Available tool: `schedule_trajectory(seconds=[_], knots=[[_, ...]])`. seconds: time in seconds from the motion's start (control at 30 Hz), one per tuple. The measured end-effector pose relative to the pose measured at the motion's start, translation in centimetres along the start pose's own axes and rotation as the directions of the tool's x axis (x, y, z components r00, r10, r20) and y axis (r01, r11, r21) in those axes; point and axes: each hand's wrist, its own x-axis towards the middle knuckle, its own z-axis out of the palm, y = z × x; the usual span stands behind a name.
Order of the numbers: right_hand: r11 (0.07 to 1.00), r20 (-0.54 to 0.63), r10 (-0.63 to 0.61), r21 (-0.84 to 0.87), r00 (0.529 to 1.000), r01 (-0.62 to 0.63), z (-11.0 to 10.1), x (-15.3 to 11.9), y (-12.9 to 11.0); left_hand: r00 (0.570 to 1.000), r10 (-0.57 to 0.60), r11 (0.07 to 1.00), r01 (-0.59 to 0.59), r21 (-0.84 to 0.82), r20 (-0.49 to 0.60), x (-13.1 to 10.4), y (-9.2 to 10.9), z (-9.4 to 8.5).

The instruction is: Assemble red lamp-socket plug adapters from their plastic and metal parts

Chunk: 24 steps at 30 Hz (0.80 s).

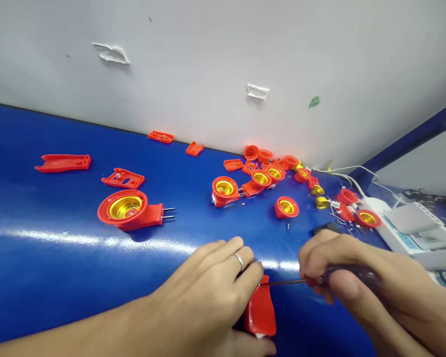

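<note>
My left hand, with a ring on one finger, is closed around a red plastic lamp socket near the front of the blue table. Part of that socket is hidden behind the fingers. My right hand grips a screwdriver by its dark handle. The thin shaft points left, and its tip meets the upper part of the red socket, at a small screw. Further left lies a lamp socket with two plug pins, its brass-coloured thread facing up.
Red shell pieces lie at the left and along the wall. Several sockets, brass-coloured threads and loose screws are scattered at centre right. A white power strip with cables and white boxes stand at the right.
</note>
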Motion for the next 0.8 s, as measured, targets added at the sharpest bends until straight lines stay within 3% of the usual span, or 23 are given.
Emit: schedule_trajectory(seconds=[0.17,0.3,0.43,0.6,0.8], knots=[[0.995,0.08,-0.036,-0.09,0.996,0.043,0.0,2.1,-0.6,0.999,0.032,0.999,-0.031,0.008,-0.013,-0.3,-0.2,0.2],[0.974,-0.044,-0.148,-0.181,0.988,0.138,1.1,2.7,-0.1,1.0,0.023,1.0,-0.023,0.006,0.022,-0.2,-0.2,0.0],[0.897,-0.114,-0.345,-0.332,0.932,0.292,1.7,2.1,0.1,1.0,0.014,1.0,-0.014,-0.002,0.015,-0.1,-0.1,-0.3],[0.933,-0.157,-0.327,-0.213,0.932,0.292,1.2,1.0,0.7,0.999,0.031,0.999,-0.03,0.041,-0.024,-0.3,-0.1,-0.2],[0.94,-0.328,-0.306,-0.251,0.893,0.23,1.5,1.7,1.1,0.995,0.067,0.997,-0.064,0.052,-0.073,-0.3,-0.3,0.2]])
